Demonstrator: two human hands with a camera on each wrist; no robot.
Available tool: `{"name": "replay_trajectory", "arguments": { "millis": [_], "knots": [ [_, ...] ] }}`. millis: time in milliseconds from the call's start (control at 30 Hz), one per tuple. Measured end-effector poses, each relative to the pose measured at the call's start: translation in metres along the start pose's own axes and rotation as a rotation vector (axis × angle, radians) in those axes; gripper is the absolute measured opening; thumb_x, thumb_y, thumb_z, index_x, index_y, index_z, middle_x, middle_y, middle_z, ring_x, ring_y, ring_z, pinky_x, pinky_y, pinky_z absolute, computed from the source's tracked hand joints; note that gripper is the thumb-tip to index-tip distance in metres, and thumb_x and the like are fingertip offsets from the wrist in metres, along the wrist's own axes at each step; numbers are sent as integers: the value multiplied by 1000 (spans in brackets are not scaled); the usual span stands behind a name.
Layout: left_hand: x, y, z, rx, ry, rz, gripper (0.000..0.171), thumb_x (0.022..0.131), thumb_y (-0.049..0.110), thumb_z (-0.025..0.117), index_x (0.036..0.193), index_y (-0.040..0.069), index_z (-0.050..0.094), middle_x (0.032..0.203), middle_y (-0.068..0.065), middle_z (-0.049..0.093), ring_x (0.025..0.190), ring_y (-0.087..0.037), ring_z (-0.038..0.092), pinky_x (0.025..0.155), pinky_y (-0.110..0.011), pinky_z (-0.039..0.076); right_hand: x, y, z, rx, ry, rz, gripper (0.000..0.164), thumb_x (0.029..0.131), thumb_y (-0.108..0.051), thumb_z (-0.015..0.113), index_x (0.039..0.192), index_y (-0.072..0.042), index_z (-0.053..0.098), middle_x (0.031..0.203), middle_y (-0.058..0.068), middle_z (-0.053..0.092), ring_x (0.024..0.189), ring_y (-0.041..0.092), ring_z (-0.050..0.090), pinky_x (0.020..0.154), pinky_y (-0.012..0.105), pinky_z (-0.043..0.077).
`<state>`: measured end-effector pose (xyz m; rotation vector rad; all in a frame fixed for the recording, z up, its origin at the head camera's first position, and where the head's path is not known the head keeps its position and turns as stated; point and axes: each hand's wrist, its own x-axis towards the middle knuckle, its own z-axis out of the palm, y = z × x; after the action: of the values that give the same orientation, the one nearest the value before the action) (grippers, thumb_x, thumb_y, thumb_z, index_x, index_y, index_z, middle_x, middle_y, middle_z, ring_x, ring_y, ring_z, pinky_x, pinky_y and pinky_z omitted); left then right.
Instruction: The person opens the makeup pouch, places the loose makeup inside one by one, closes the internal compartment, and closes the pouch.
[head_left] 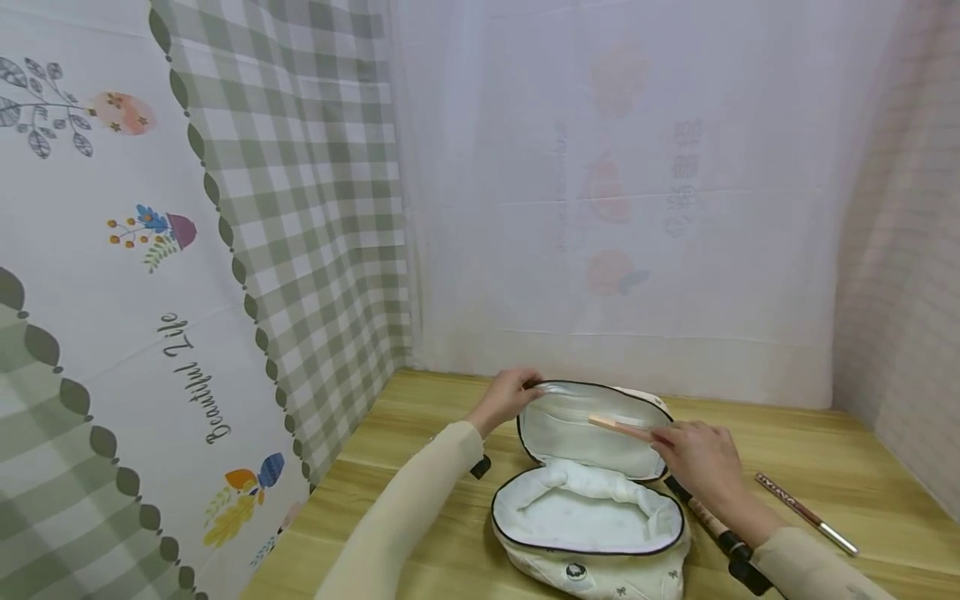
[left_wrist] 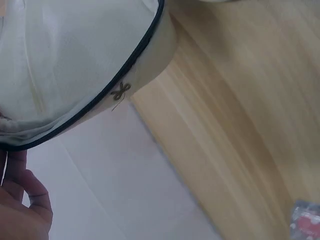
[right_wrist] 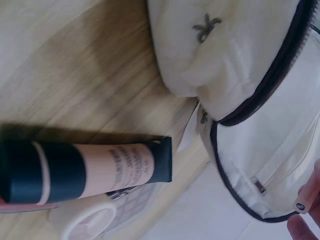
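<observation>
A cream quilted makeup bag [head_left: 592, 568] with dark zip edging stands unzipped, its lid [head_left: 592, 450] raised and its padded white inside showing. At the lid's upper left edge my left hand [head_left: 507, 395] grips the rim; the left wrist view shows the fingers [left_wrist: 33, 192] at the dark trim. My right hand [head_left: 701, 461] pinches a slim peach-coloured stick [head_left: 618, 428] by one end, held in front of the lid's lining. One end of that stick [right_wrist: 302, 204] shows a small round dark mark; its exact kind I cannot tell.
A peach-and-black squeeze tube [right_wrist: 117, 167] lies right of the bag, partly under my right arm. Beside it are a white round item [right_wrist: 90, 217] and a grid-patterned case [right_wrist: 137, 202]. A brown-and-silver pencil [head_left: 806, 512] lies farther right. Cloth curtains [head_left: 622, 208] enclose the wooden table [head_left: 435, 525].
</observation>
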<state>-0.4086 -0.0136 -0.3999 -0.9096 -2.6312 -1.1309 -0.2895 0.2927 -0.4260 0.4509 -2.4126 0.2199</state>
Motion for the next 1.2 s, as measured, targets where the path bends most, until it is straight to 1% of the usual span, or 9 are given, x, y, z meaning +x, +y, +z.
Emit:
{"name": "replay_trajectory", "arguments": {
  "millis": [100, 200, 300, 433, 567, 700, 900, 1067, 1200],
  "knots": [
    [-5, -3, 3, -81, 31, -27, 8, 96, 15, 67, 101, 11, 71, 89, 6, 66, 77, -7, 54, 69, -23, 47, 3, -5, 5, -9, 66, -38, 16, 77, -16, 82, 93, -12, 78, 88, 7, 74, 82, 34, 66, 67, 54, 43],
    [-9, -6, 5, -146, 45, -66, 11, 97, 15, 67, 104, 10, 72, 96, 4, 69, 85, -7, 59, 74, -25, 50, 6, -9, 9, -20, 90, -72, 15, 78, -15, 82, 92, -13, 78, 89, 7, 74, 83, 35, 66, 67, 54, 44],
    [-12, -9, 6, -195, 59, -83, 14, 96, 13, 67, 107, 8, 73, 101, 0, 72, 89, -8, 62, 76, -25, 51, 9, -13, 12, -36, 107, -102, 13, 78, -16, 81, 90, -13, 77, 86, 5, 74, 80, 35, 66, 67, 53, 44],
    [-14, -15, 7, -192, 80, -64, 14, 95, 10, 68, 107, 6, 75, 101, -2, 73, 87, -8, 62, 74, -24, 51, 11, -17, 17, -57, 130, -131, 13, 76, -16, 81, 88, -12, 77, 82, 5, 72, 77, 34, 65, 64, 53, 45],
    [-16, -19, 9, -182, 92, -48, 13, 94, 8, 69, 105, 6, 76, 98, -2, 73, 84, -6, 61, 72, -23, 51, 14, -21, 21, -73, 142, -142, 12, 76, -16, 81, 86, -12, 76, 83, 6, 72, 77, 34, 65, 65, 52, 45],
    [-18, -21, 10, -195, 95, -48, 11, 93, 8, 70, 102, 6, 76, 97, -1, 74, 83, -6, 61, 71, -23, 51, 18, -23, 25, -90, 162, -159, 10, 76, -16, 80, 84, -11, 76, 84, 6, 72, 78, 34, 64, 66, 51, 44],
    [-19, -22, 10, -230, 96, -62, 11, 93, 7, 70, 102, 5, 76, 99, -3, 74, 86, -6, 62, 73, -23, 50, 26, -24, 30, -164, 208, -235, 7, 78, -18, 77, 80, -12, 73, 81, 5, 70, 77, 31, 63, 63, 49, 43],
    [-20, -22, 8, -266, 93, -73, 13, 93, 7, 69, 104, 3, 75, 100, -6, 74, 90, -10, 64, 75, -24, 51, 29, -25, 36, -223, 220, -305, 8, 82, -16, 68, 78, -10, 68, 78, 7, 69, 75, 32, 61, 58, 46, 41],
    [-21, -22, 7, -288, 83, -73, 13, 94, 7, 68, 104, 3, 75, 101, -6, 73, 92, -11, 64, 77, -25, 52, 31, -28, 41, -245, 244, -353, 12, 84, -11, 59, 76, -6, 66, 76, 9, 68, 74, 32, 60, 59, 47, 42]
  ]
}}
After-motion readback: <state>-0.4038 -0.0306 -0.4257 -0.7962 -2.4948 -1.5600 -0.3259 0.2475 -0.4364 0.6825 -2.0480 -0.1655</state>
